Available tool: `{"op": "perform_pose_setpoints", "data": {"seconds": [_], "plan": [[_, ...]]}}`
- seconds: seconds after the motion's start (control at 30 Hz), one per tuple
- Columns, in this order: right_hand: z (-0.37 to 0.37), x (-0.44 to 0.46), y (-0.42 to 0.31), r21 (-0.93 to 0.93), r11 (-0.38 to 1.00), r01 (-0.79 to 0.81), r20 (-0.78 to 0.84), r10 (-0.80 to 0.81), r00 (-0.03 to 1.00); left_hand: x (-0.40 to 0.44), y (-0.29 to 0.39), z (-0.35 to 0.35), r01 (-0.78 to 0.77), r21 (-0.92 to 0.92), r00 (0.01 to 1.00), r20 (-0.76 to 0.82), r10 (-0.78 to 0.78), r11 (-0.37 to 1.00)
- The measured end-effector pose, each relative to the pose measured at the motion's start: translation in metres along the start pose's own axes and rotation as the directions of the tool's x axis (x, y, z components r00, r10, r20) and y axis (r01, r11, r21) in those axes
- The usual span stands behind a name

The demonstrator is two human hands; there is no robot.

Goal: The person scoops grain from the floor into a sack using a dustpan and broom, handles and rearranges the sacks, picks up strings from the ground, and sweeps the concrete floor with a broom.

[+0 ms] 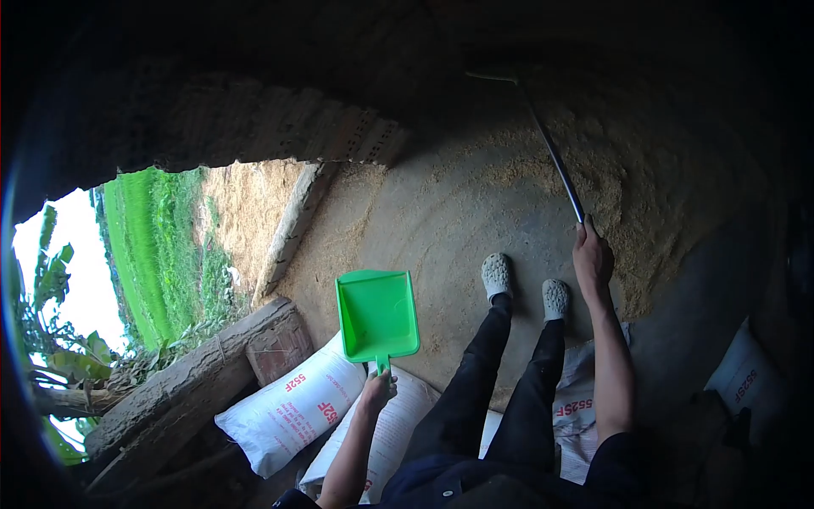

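My left hand [379, 391] is closed round the short handle of a green dustpan [379, 316], held up over white printed sacks [297, 404]. Out to the right, my right hand [593, 257] grips the near end of a long thin pole [555, 157]. The pole reaches away over the floor to a thin crosspiece [493, 78] at its far end, which is dim in the shadow. Loose tan husks or grain [598, 174] lie on the concrete floor beneath and beside the pole.
My feet in pale clogs [496, 276] stand on the concrete floor [432, 237]. A low rough wall [191, 373] and a ledge [292, 229] border the opening at left, with green field [144, 254] outside. Another sack [736, 369] lies at the right.
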State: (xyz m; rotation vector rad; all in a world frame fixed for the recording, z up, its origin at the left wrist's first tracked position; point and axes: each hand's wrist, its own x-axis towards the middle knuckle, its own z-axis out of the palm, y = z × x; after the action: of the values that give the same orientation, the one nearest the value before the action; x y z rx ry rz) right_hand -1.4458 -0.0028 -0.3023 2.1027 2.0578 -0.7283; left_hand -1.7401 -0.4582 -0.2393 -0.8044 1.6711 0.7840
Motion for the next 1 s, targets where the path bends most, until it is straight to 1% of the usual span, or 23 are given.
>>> {"op": "perform_pose_setpoints", "data": {"seconds": [0.07, 0.1, 0.13, 0.2, 0.23, 0.3, 0.33, 0.4, 0.47, 0.53, 0.6, 0.63, 0.7, 0.73, 0.77, 0.83, 0.87, 0.93, 0.97, 1.0], "plan": [[-0.008, -0.005, 0.001, -0.029, 0.981, 0.192, -0.051, -0.193, 0.980, 0.002, -0.001, 0.003, 0.018, 0.019, 1.000, 0.024, -0.019, 1.000], [-0.011, -0.002, -0.004, -0.044, 0.970, 0.238, 0.003, -0.238, 0.971, 0.002, -0.001, 0.004, 0.022, 0.028, 1.000, 0.014, -0.022, 0.999], [-0.009, 0.003, -0.015, -0.041, 0.971, 0.235, 0.002, -0.235, 0.972, 0.003, 0.000, 0.004, 0.020, 0.032, 1.000, 0.013, -0.020, 0.999], [-0.003, 0.024, -0.036, -0.156, 0.903, 0.400, 0.091, -0.390, 0.916, 0.003, 0.004, 0.006, 0.025, 0.040, 0.999, 0.025, -0.026, 0.999], [0.008, 0.042, -0.040, -0.151, 0.904, 0.400, 0.087, -0.391, 0.916, 0.005, 0.005, 0.004, 0.019, 0.043, 1.000, 0.024, -0.020, 0.999], [0.032, 0.077, -0.043, -0.201, 0.898, 0.393, 0.153, -0.367, 0.918, 0.009, 0.011, -0.004, -0.008, 0.064, 0.998, 0.057, 0.005, 0.998], [0.034, 0.091, -0.038, -0.198, 0.899, 0.392, 0.150, -0.367, 0.918, 0.008, 0.015, -0.003, -0.012, 0.065, 0.998, 0.056, 0.008, 0.998], [0.038, 0.106, -0.024, 0.008, 0.970, 0.243, -0.014, -0.243, 0.970, -0.001, 0.026, -0.001, -0.047, 0.102, 0.999, 0.016, 0.045, 0.994], [0.012, 0.108, -0.019, 0.039, 0.997, 0.069, -0.001, -0.069, 0.998, -0.001, 0.030, -0.009, -0.073, 0.091, 0.997, -0.005, 0.073, 0.993], [-0.002, 0.112, -0.001, 0.044, 0.995, -0.089, -0.010, 0.090, 0.996, 0.004, 0.033, -0.019, -0.091, 0.064, 0.995, 0.057, 0.088, 0.994], [-0.028, 0.099, 0.008, 0.034, 0.989, -0.142, -0.089, 0.144, 0.986, 0.002, 0.036, -0.019, -0.098, 0.064, 0.995, 0.041, 0.096, 0.993], [-0.036, 0.090, 0.015, 0.035, 0.988, -0.149, -0.066, 0.151, 0.986, 0.001, 0.035, -0.018, -0.101, 0.072, 0.995, 0.020, 0.099, 0.992], [-0.039, 0.062, 0.025, -0.022, 0.993, -0.113, -0.084, 0.110, 0.990, 0.000, 0.031, -0.012, -0.094, 0.064, 0.996, 0.008, 0.094, 0.993], [-0.041, 0.046, 0.023, -0.016, 0.992, -0.121, -0.058, 0.120, 0.991, 0.002, 0.030, -0.012, -0.094, 0.061, 0.995, -0.008, 0.095, 0.994], [-0.041, 0.028, 0.017, -0.010, 0.991, -0.131, -0.027, 0.131, 0.991, 0.011, 0.025, -0.017, -0.072, 0.023, 0.997, 0.026, 0.071, 0.997], [-0.026, 0.001, 0.009, 0.032, 0.996, -0.078, -0.022, 0.079, 0.997, 0.015, 0.023, -0.014, -0.052, 0.018, 0.998, 0.039, 0.051, 0.999], [-0.019, -0.009, 0.000, 0.028, 0.998, -0.058, 0.020, 0.058, 0.998, 0.015, 0.021, -0.012, -0.029, 0.015, 0.998, 0.052, 0.028, 0.999], [0.010, -0.020, -0.017, 0.032, 0.998, 0.046, 0.035, -0.047, 0.998, 0.015, 0.022, -0.005, -0.033, 0.015, 0.999, 0.035, 0.032, 0.999], [0.020, -0.020, -0.029, 0.006, 0.994, 0.105, 0.070, -0.105, 0.992, 0.013, 0.023, -0.003, -0.047, 0.036, 0.998, 0.054, 0.045, 0.998], [0.035, -0.015, -0.038, 0.055, 0.985, 0.163, 0.130, -0.169, 0.977, 0.012, 0.025, 0.000, -0.063, 0.057, 0.996, 0.073, 0.059, 0.996]]}}
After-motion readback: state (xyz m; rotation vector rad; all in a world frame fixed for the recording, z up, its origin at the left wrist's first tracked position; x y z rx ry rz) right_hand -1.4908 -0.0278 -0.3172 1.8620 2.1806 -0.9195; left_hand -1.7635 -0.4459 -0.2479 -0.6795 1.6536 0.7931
